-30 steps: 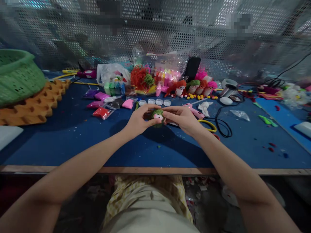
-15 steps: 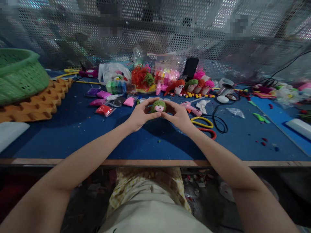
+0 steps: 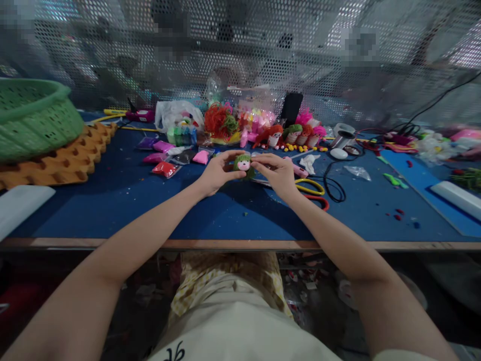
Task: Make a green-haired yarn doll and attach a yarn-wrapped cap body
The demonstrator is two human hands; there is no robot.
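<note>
At frame centre, the left hand [image 3: 216, 173] and right hand [image 3: 278, 173] each grip the green-haired doll head [image 3: 243, 164] above the blue desk [image 3: 124, 200].

left forearm [image 3: 124, 250] bare, in from 8 o'clock. right forearm [image 3: 345, 250] bare, in from 4 o'clock. left hand [image 3: 216, 173] and right hand [image 3: 280, 173] bare. top [image 3: 240, 336] pale cream, plain, smooth, at 6 o'clock. black print [image 3: 176, 352] on it toward 7 o'clock, cut by edge. checked cloth [image 3: 225, 278], yellow and white, creased, over lap, toward 12 from top. pale strip [image 3: 394, 355] at 5 o'clock by right upper arm, barely in view.
</note>
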